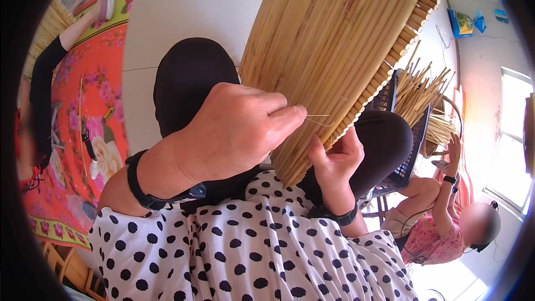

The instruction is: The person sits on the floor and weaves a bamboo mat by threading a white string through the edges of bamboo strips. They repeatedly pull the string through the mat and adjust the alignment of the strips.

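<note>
A large panel of straw-coloured reed stalks (329,39) laid side by side rests across my knees, slanting away to the upper right. Its right edge is a row of pale cut stalk ends. Above its near part, my left hand (239,125) is closed, thumb and forefinger pinching a thin pale strand (319,115) that sticks out to the right and curves back over the stalks. My right hand (339,163) grips the panel's near right edge, thumb on top and fingers partly hidden behind the edge. Both my wrists wear black straps.
To the right stands a black plastic crate (402,159) with loose stalks (421,92) beside a round basket (446,128). A person in a pink top (437,239) sits there, one hand raised. On the left, another person's leg extends along a red floral mat (83,89).
</note>
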The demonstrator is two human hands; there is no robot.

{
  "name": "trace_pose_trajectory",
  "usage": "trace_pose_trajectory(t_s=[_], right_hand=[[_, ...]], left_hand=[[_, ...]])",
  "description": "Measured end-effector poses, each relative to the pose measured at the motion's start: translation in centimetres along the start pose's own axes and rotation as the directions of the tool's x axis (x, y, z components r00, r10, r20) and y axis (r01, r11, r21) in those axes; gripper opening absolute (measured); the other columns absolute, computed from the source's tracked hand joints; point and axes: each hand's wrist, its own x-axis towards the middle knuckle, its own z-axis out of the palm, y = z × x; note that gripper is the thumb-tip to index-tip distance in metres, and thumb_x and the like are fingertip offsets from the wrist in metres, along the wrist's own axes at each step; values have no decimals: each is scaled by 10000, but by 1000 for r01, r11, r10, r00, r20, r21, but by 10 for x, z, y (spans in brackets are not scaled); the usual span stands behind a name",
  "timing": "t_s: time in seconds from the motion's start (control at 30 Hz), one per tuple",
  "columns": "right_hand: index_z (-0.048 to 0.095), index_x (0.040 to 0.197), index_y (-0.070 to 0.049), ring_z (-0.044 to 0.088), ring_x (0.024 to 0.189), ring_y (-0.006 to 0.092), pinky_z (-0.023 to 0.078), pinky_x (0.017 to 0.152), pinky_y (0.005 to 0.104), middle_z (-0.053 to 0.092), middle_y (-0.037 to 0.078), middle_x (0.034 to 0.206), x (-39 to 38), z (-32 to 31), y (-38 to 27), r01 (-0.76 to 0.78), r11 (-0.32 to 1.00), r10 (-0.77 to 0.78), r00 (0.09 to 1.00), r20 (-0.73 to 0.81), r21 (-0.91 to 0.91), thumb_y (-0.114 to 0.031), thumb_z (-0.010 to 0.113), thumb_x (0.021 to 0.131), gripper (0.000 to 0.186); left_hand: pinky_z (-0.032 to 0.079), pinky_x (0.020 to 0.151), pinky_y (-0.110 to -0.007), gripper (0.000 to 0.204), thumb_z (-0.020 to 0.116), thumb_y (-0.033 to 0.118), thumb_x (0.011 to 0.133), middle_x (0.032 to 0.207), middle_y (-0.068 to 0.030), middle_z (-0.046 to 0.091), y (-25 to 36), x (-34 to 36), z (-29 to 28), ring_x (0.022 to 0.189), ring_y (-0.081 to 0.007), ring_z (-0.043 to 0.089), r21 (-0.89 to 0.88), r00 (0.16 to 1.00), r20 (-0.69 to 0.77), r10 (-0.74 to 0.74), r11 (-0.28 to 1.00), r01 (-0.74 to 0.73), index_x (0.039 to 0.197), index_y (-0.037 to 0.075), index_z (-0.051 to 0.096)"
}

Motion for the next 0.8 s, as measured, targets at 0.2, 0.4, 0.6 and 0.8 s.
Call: trace_pose_trajectory(t_s=[0.2,0.4,0.6,0.8], right_hand=[[640,1110,82,626,850,92,523,767,250,684,77,964,-1,1,-3,-37,999,36,999,21,37,27,699,722,396],[634,1132,82,638,871,99,528,785,255,689,80,987,-1,1,-3,-46,999,46,999,11,22,24,702,723,419],[636,1131,79,641,860,100,528,784,254,689,72,983,-2,1,-2,-38,998,38,999,16,40,28,706,718,423],[638,1121,77,644,866,102,533,781,256,690,79,984,-3,1,-3,-34,999,34,999,30,13,33,706,718,411]], left_hand=[[456,447,-330,131,659,77,734,609,-41,498,1,0,5,530,-221,592,2,1000,-12,-10,1000,10,857,48,621],[463,457,-335,143,664,90,733,610,-42,497,3,1,0,533,-220,594,24,1000,-6,-11,1000,11,863,44,625],[467,459,-331,169,667,87,727,614,-41,501,3,1,2,537,-218,596,26,1000,-10,-4,1000,4,884,35,637],[468,455,-327,195,675,85,722,617,-43,509,3,-1,2,536,-215,597,30,1000,-21,-6,1000,6,907,30,652]])
